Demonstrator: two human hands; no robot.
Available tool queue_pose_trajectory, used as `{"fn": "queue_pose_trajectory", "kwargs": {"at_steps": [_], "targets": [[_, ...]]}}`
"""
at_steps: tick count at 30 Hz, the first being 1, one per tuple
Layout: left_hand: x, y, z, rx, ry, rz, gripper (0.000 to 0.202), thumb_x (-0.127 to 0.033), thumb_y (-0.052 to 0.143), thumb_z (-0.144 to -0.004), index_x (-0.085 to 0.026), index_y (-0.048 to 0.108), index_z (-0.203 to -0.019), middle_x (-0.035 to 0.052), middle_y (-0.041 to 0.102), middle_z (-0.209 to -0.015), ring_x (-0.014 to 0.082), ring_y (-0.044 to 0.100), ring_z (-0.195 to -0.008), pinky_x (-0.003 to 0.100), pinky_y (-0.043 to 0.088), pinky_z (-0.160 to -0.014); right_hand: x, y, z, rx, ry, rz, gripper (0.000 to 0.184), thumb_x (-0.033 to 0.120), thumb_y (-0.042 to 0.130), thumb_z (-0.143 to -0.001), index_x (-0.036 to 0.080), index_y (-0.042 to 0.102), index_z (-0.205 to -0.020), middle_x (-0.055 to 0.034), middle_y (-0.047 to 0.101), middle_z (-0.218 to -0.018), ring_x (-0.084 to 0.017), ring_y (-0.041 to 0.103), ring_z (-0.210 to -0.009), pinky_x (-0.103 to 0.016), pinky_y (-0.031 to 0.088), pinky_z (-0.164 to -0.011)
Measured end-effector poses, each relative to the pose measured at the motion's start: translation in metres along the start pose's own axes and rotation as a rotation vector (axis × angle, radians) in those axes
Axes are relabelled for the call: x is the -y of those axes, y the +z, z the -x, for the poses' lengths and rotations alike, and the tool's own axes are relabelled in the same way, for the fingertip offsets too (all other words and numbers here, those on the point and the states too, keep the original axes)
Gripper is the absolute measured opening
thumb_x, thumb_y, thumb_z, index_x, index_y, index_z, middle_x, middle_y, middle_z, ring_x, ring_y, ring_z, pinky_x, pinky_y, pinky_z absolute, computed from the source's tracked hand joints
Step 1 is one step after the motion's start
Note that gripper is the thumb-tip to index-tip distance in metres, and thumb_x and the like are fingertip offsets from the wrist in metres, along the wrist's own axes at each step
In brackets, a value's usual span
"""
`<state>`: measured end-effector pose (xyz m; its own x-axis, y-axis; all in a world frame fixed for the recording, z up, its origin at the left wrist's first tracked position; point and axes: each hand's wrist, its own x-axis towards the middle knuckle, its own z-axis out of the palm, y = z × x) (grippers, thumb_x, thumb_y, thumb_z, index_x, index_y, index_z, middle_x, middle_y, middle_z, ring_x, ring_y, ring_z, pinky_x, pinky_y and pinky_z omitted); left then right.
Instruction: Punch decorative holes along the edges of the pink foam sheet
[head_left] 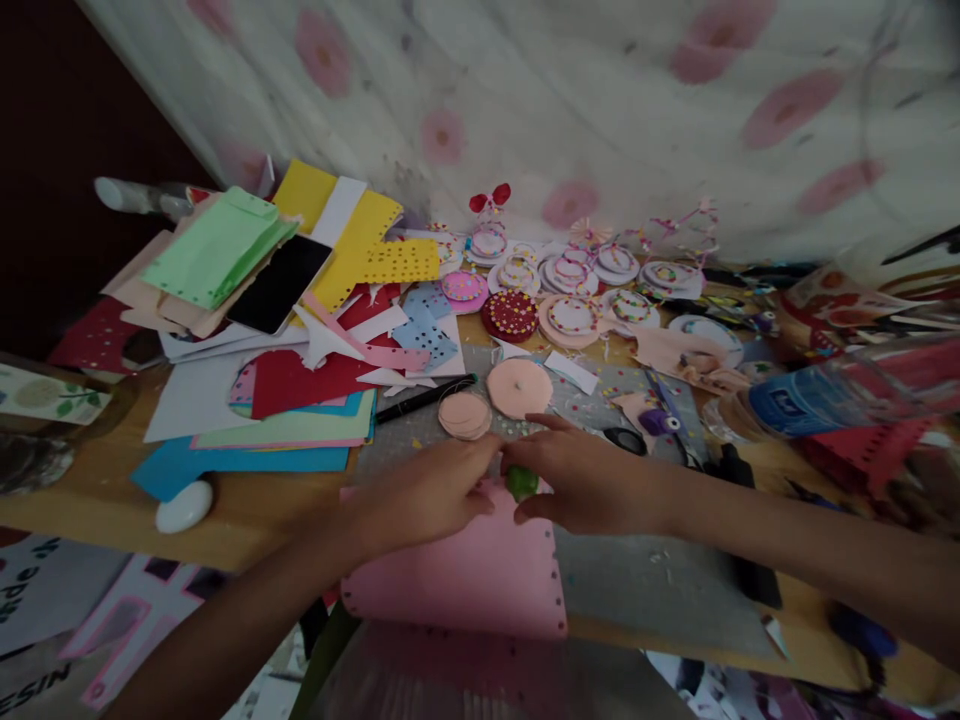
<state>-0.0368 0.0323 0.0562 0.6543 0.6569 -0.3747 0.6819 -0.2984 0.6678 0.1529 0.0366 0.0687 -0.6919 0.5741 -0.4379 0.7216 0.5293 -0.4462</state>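
Desk [277,505]; on it, pink sheet [450,575], long axis left-right, lying on my side of left hand [435,490], loosely curled, and right hand [570,468], thumb spread; whether either pinches, can't tell. Green object [521,484]: between hands, nearer right.

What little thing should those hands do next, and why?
Perhaps the left hand should slide the smaller peach disc a little away: it lies just beyond that hand, close to where the right hand comes in over the pink sheet, so the space there looks tight.
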Motion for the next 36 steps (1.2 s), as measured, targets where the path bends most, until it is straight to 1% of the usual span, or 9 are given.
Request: {"fn": "queue_pose_trajectory", "kwargs": {"at_steps": [2, 6, 10, 16, 22, 25, 29, 32, 36], "targets": [[0.004, 0.000, 0.001, -0.009, 0.018, -0.002, 0.041, -0.016, 0.053, -0.081, -0.023, 0.052, -0.121, 0.0058, 0.069, -0.106, 0.0254, 0.065, -0.099, 0.030, 0.045, -0.073, -0.001, -0.002, 0.002, 0.020, 0.004, -0.016, 0.027, 0.031, 0.075, -0.076, 0.016, 0.065, -0.095, -0.0075, 0.073, -0.094, -0.026, 0.066, -0.100, -0.046, 0.027, -0.110], [0.007, 0.000, 0.002, 0.002, 0.026, -0.026, 0.044, -0.015, 0.052, -0.080, -0.024, 0.052, -0.123, 0.0050, 0.070, -0.104, 0.0250, 0.065, -0.098, 0.030, 0.046, -0.075, -0.003, -0.002, 0.004, 0.029, -0.006, -0.023, 0.028, 0.030, 0.075, -0.076, 0.017, 0.064, -0.098, -0.0066, 0.073, -0.094, -0.027, 0.066, -0.100, -0.048, 0.028, -0.109], [0.006, -0.003, 0.002, 0.003, 0.024, -0.073, 0.044, -0.015, 0.053, -0.079, -0.025, 0.054, -0.121, 0.0039, 0.071, -0.102, 0.0248, 0.066, -0.096, 0.030, 0.045, -0.073, -0.006, 0.002, 0.003, -0.009, -0.040, -0.022, 0.033, 0.032, 0.075, -0.076, 0.016, 0.064, -0.102, -0.0067, 0.073, -0.093, -0.027, 0.067, -0.097, -0.050, 0.030, -0.107], [0.007, -0.004, 0.001, -0.019, 0.031, -0.133, 0.039, -0.015, 0.055, -0.077, -0.025, 0.058, -0.114, 0.0029, 0.071, -0.096, 0.0251, 0.066, -0.091, 0.030, 0.044, -0.072, -0.006, 0.003, 0.003, -0.004, -0.053, 0.001, 0.022, 0.026, 0.075, -0.076, 0.017, 0.067, -0.094, -0.0069, 0.074, -0.092, -0.028, 0.068, -0.096, -0.050, 0.032, -0.106], [0.004, -0.008, 0.001, 0.010, 0.016, -0.163, 0.038, -0.014, 0.054, -0.076, -0.024, 0.058, -0.113, 0.0034, 0.071, -0.093, 0.0260, 0.066, -0.090, 0.030, 0.042, -0.067, 0.002, 0.003, 0.000, 0.008, -0.008, 0.075, 0.023, 0.025, 0.074, -0.077, 0.014, 0.067, -0.096, -0.0088, 0.074, -0.089, -0.029, 0.068, -0.094, -0.049, 0.032, -0.106], [-0.003, -0.008, 0.002, 0.024, -0.012, -0.156, 0.037, -0.023, 0.062, -0.077, -0.024, 0.057, -0.114, 0.0053, 0.070, -0.099, 0.0288, 0.065, -0.093, 0.031, 0.042, -0.066, 0.005, 0.003, -0.001, 0.020, 0.015, 0.102, 0.021, 0.025, 0.073, -0.077, 0.012, 0.067, -0.094, -0.0101, 0.074, -0.090, -0.028, 0.068, -0.093, -0.048, 0.032, -0.107], [-0.013, -0.001, -0.004, -0.019, -0.001, -0.011, 0.059, -0.040, 0.075, -0.069, -0.022, 0.052, -0.120, 0.0078, 0.068, -0.111, 0.0305, 0.064, -0.098, 0.032, 0.045, -0.071, 0.006, 0.004, -0.002, -0.002, -0.046, 0.113, 0.009, 0.022, 0.069, -0.079, 0.016, 0.070, -0.085, -0.0089, 0.073, -0.090, -0.026, 0.067, -0.095, -0.045, 0.030, -0.109], [-0.016, 0.007, -0.012, -0.021, -0.008, 0.056, 0.068, -0.040, 0.080, -0.063, -0.020, 0.051, -0.121, 0.0096, 0.068, -0.111, 0.0311, 0.064, -0.099, 0.033, 0.046, -0.072, 0.005, 0.004, -0.003, -0.003, -0.065, 0.111, 0.005, 0.018, 0.067, -0.077, 0.019, 0.072, -0.079, -0.0071, 0.073, -0.086, -0.026, 0.067, -0.095, -0.045, 0.028, -0.109], [-0.012, 0.010, -0.016, -0.021, 0.028, 0.087, 0.069, -0.042, 0.082, -0.061, -0.021, 0.051, -0.119, 0.0079, 0.069, -0.108, 0.0304, 0.065, -0.097, 0.033, 0.046, -0.073, 0.003, 0.003, -0.002, 0.014, -0.058, 0.047, 0.007, 0.017, 0.067, -0.077, 0.017, 0.071, -0.082, -0.0077, 0.073, -0.089, -0.026, 0.067, -0.095, -0.046, 0.027, -0.109]]}}
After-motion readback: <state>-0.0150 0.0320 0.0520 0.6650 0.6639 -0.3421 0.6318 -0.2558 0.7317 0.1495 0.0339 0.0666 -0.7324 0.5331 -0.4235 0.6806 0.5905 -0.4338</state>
